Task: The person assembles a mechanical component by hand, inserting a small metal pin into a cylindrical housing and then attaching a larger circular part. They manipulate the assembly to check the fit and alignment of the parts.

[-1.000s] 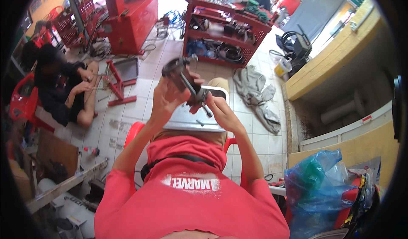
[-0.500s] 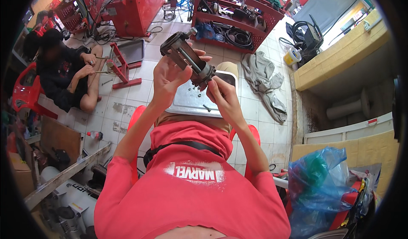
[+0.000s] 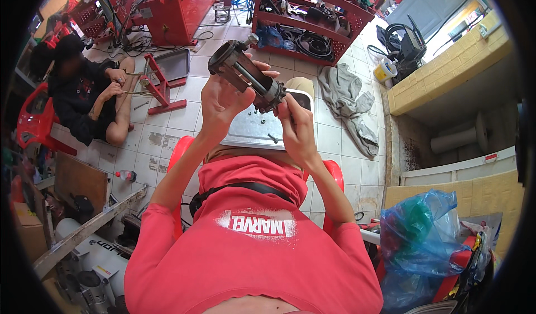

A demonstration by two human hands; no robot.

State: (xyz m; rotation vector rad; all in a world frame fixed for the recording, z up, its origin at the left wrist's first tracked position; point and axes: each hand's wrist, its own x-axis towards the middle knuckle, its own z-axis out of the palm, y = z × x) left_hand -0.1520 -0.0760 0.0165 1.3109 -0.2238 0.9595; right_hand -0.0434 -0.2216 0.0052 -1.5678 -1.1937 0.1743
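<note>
A dark metal cylindrical frame with open sides and a toothed ring at its near end [image 3: 245,75] is held up in front of me, tilted down to the right. My left hand [image 3: 222,103] wraps round its body from the left and below, thumb along the side. The fingertips of my right hand [image 3: 296,121] pinch the toothed end; what exactly they grip there is hidden. Under the part, a metal tray [image 3: 240,133] rests on my lap. Several small nuts [image 3: 263,121] and a bolt [image 3: 273,138] lie in it.
On the left, another person [image 3: 84,90] sits on the floor by a red metal stand [image 3: 160,87]. A red tool cart [image 3: 312,20] stands ahead. To the right lie a grey cloth [image 3: 347,99] and a white bucket [image 3: 385,70]; a blue plastic bag [image 3: 421,236] is nearer me.
The metal part has shifted very slightly left. My right hand has turned a little at the toothed end, its fingers now more upright. My left hand keeps its hold.
</note>
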